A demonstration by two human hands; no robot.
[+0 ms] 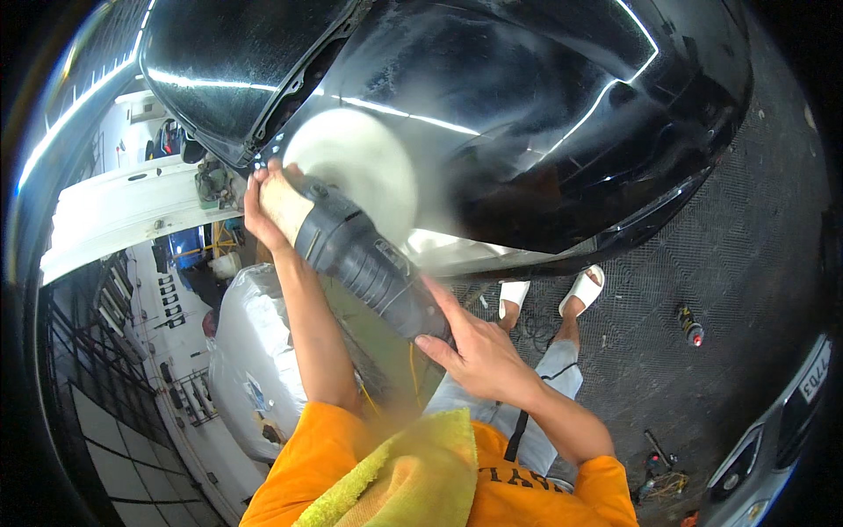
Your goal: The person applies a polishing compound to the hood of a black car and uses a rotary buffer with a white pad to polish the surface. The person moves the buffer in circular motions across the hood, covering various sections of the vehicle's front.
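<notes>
A black corded-style polisher point(373, 268) lies across the middle of the view, held in both my hands. Its round white pad point(351, 158) rests against the glossy black hood point(527, 97) of a car, near the fender and above the headlight point(465, 250); the pad looks smeared, as if turning. My left hand point(263, 211) wraps round the tan-covered head of the polisher. Around the rear end of the body, my right hand point(483, 351) is closed, thumb on top and fingers partly hidden. Hazy whitish streaks mark the hood. A yellow towel point(413, 479) hangs over my orange shirt.
A windshield point(237, 53) lies beyond the hood at upper left, with a white panel point(132, 215) below it. A silver-wrapped object point(250, 351) stands left. On the dark floor are a bottle point(690, 325) and tools with cords point(659, 470). Another car point(773, 457) stands lower right.
</notes>
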